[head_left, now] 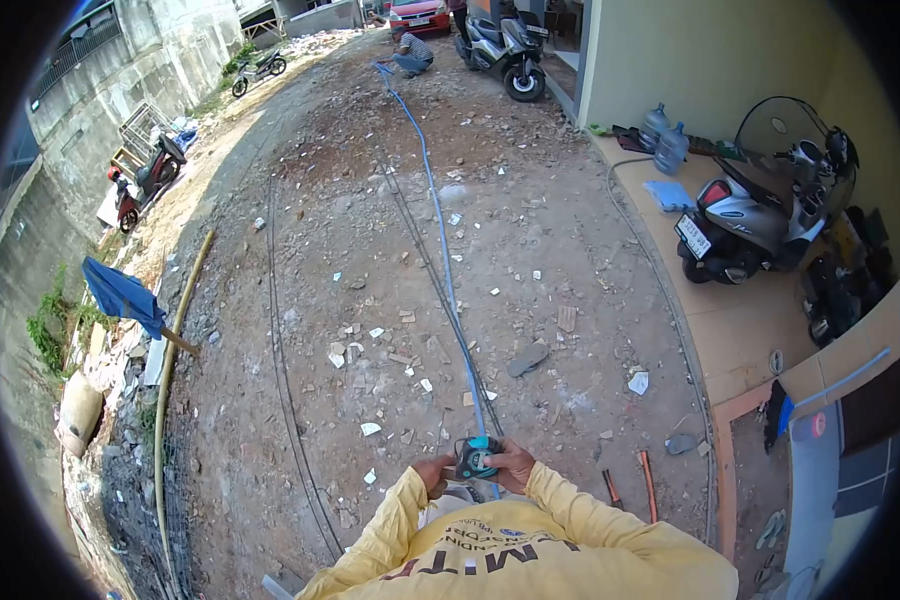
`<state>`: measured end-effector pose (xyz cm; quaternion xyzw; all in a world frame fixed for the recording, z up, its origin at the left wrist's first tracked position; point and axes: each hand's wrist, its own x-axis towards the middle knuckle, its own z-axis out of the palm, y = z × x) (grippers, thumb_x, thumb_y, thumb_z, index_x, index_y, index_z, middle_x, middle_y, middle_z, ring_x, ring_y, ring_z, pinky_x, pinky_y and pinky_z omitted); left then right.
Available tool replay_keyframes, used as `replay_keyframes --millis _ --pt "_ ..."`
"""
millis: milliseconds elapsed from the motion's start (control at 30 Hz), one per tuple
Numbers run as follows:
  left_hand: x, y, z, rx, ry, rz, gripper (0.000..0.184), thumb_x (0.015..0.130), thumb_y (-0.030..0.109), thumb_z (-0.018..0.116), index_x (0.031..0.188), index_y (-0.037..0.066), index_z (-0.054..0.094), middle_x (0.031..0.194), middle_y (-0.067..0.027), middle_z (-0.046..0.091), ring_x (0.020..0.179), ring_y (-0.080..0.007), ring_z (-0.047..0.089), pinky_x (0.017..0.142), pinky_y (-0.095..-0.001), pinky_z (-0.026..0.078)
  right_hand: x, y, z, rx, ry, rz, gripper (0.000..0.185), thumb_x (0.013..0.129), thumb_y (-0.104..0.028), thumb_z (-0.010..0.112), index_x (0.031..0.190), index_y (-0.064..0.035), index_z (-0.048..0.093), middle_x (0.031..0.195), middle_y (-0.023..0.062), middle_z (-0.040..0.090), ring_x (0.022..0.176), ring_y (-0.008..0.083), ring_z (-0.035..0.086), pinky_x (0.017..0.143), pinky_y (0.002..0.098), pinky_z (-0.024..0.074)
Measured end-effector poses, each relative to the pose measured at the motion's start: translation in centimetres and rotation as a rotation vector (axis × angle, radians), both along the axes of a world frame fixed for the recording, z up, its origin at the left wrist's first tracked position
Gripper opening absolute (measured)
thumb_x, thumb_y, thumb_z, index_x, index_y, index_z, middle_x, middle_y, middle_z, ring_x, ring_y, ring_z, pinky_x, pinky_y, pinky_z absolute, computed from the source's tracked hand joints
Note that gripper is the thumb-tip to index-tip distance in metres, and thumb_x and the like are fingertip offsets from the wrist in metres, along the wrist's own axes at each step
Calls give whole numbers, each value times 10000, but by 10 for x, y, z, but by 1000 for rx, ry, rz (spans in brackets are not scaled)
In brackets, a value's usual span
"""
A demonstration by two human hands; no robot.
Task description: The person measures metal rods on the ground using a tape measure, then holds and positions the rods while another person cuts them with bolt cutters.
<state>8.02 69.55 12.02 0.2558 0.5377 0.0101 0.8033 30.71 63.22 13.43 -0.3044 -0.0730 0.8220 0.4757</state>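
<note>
Both my hands are together low in the middle of the view, in front of my yellow shirt. My left hand closes on the left side of a small teal-and-black tape measure, and my right hand wraps its right side. Beneath the hands passes a long blue pipe or hose, stretched over the rubble ground to the far end. Thin dark rods or cables lie along and across it. To my right are two tools with reddish handles, one orange-red, one shorter and darker.
A person crouches by the pipe's far end, near a parked motorbike and red car. Broken tile and stones litter the ground. At left, a bamboo pole lies by a blue cloth; a scooter stands on the right porch.
</note>
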Motion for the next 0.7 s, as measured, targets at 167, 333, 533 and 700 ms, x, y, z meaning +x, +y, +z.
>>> replay_keyframes --millis 167,333,533,700 --pt "-54 31 -9 -133 -95 84 430 949 527 509 699 177 484 530 66 301 398 -88 189 401 -288 144 -58 33 6 -8 -216 28 505 768 -53 769 1144 -63 433 1086 104 581 1029 237 616 921 429 522" --pt "-74 46 -1 -79 -82 174 383 907 501 615 742 174 504 553 67 299 403 -83 196 400 -280 152 -77 50 3 -38 -186 93 448 846 -222 748 1137 -75 441 1089 93 583 1010 221 623 898 403 534" --pt "-85 58 -11 19 26 171 334 885 437 671 771 147 550 537 64 316 387 -70 252 379 -269 164 -96 67 -20 -125 -23 107 434 934 -436 601 1208 -111 519 1151 62 620 1011 215 634 883 411 526" --pt "-77 64 12 108 30 192 329 889 413 672 820 118 544 562 32 408 368 -77 278 358 -268 195 -94 79 -5 -330 -136 138 499 897 -513 614 1199 -122 551 1118 97 647 988 278 653 831 527 532"
